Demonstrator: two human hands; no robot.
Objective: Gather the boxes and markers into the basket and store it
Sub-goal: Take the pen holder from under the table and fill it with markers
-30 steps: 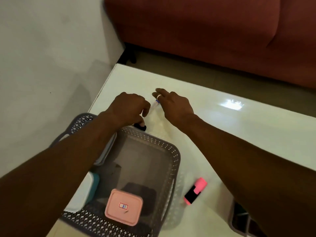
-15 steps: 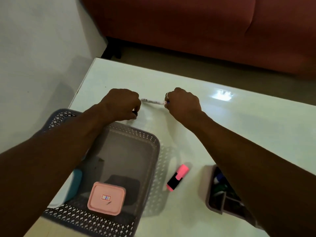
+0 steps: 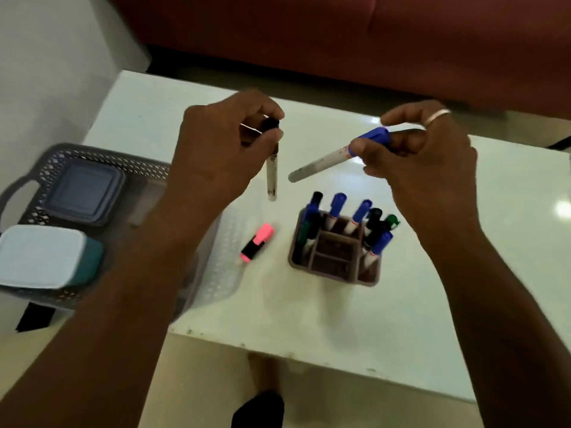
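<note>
Two markers now lifted off the surface (image 3: 340, 316) | my left hand (image 3: 225, 149) grips black-capped marker (image 3: 272, 171), right hand (image 3: 423, 156) grips blue-capped marker (image 3: 327, 160) | basket (image 3: 102, 156) left, boxes inside, partly hidden by my forearm | pink highlighter (image 3: 257, 241) beside marker holder (image 3: 335, 256) | motion-blurred

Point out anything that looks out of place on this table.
The pink highlighter lies loose on the table between the basket and the marker holder, not stored. Both held markers have smudged, stained barrels.
</note>
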